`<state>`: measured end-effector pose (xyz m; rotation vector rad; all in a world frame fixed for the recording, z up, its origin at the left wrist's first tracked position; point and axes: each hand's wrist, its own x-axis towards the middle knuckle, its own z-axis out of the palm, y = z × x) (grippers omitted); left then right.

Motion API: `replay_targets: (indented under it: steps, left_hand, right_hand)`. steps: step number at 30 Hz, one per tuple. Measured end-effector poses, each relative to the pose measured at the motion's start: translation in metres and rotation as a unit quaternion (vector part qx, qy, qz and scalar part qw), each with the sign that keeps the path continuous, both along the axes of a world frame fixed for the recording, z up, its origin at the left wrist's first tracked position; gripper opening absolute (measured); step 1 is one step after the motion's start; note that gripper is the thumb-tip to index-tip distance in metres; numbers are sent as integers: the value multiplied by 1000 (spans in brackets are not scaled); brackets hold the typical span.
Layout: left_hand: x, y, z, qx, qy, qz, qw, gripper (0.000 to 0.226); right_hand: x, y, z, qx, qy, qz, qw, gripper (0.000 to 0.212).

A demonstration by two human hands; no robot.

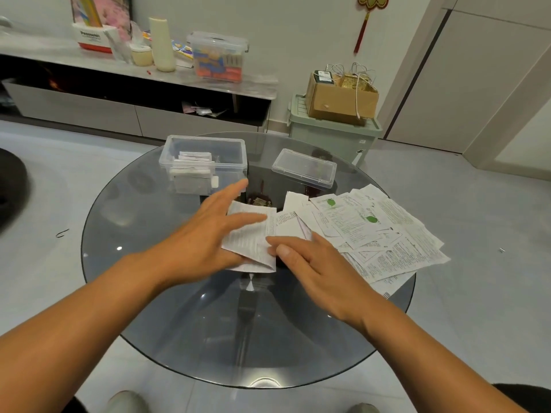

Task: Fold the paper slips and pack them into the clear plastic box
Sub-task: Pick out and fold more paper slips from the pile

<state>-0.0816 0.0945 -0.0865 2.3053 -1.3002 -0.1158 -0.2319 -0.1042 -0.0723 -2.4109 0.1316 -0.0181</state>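
Nearest to the camera, on the round glass counter, a half-folded paper slip is held flat by two hands. The left hand lies over the slip's left part with straight, spread fingers, so this grip is open and only presses; some blur is seen on it. The right hand rests on the lower right corner of the slip, its thumb and fingertips on the paper, and whether the corner is pinched or only pressed cannot be told. Just right of the slip, a loose pile of unfolded slips is spread near the counter's right edge. Further back, the clear plastic box stands open with folded slips already stacked in its left part, and its lid lies apart on the right. The glass looks smooth, so the slip may slide under the palms and the crease may come out crooked. A thick, uneven fold would probably sit badly in the box. The pile could also be brushed by the right forearm and pushed off the edge.
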Motion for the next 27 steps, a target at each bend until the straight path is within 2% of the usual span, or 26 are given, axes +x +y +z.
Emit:
replay_targets:
  steps: [2, 4, 7, 11, 13, 15, 18, 19, 21, 24, 27]
  left_hand:
    - [3, 2, 1, 48, -10, -6, 999, 45]
    - [1, 4, 4, 88, 29, -5, 996, 38]
    - [-3, 4, 7, 68, 67, 3, 995, 43]
    - [-12, 0, 12, 28, 183, 7, 983, 69]
    - [-18, -2, 15, 1, 258, 2, 966, 61]
    - [-19, -4, 21, -25, 284, -15, 958, 56]
    - [-14, -3, 22, -44, 335, -8, 941, 79]
    - [-12, -4, 19, -47, 333, -1, 942, 90]
    - [-12, -6, 13, -34, 267, 21, 963, 99]
    - [-16, -9, 11, -23, 189, 48, 981, 96]
    - [-16, -10, 7, 19, 94, 55, 994, 80]
  right_hand:
    - [2, -4, -3, -9, 7, 2, 1000, 35]
    - [3, -7, -8, -22, 11, 0, 1000, 37]
    - [6, -5, -13, -48, -20, -7, 999, 41]
    - [9, -3, -13, -23, -59, -40, 997, 22]
    - [9, -4, -14, -8, -56, -56, 997, 21]
    - [9, -6, -14, 41, -43, -84, 995, 22]
    - [11, -6, -17, 81, -29, -113, 990, 13]
    - [12, -5, -19, 82, -27, -120, 989, 17]
    - [13, -2, -21, 81, -28, -143, 986, 35]
    - [16, 2, -21, 42, -26, -170, 984, 65]
    - [19, 3, -18, -1, -12, -185, 983, 69]
